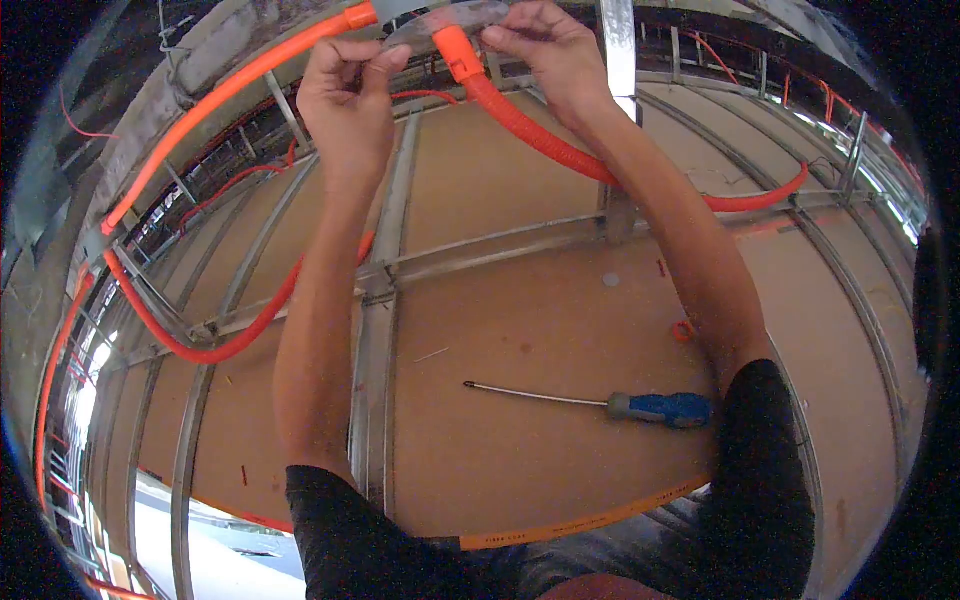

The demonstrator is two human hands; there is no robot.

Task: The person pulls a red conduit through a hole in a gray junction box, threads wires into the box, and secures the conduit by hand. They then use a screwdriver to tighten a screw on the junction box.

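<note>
Both hands raised, pinching one thing between them: a greyish see-through piece (pixel 420 28), up at the top, just under the overhead beam. Left hand (pixel 350 85) has its left end between thumb and curled fingers; right hand (pixel 560 55) pinches the right end, thumb low, fingers over. Can't tell from here exactly what the piece is; its outline is blurry.

Orange connector (pixel 456 52) sits between the hands, upper end against or just in front of the piece, can't tell which. Ribbed orange conduit (pixel 540 145) runs from it, down and right, passing behind the right forearm. Straight orange pipe (pixel 230 105) slopes off to the left of the left hand; another orange hose (pixel 215 353) sags in a loop lower left, going behind the left forearm.

Below: brown board (pixel 520 330) crossed by metal channels (pixel 378 350). Screwdriver (pixel 620 404) lies loose on the board, blue handle near the right sleeve (pixel 755 470), tip pointing left. Small orange ring (pixel 683 331) beside the right forearm, pale disc (pixel 611 280) farther up. Printed orange strip (pixel 590 523) along the board's near edge.
</note>
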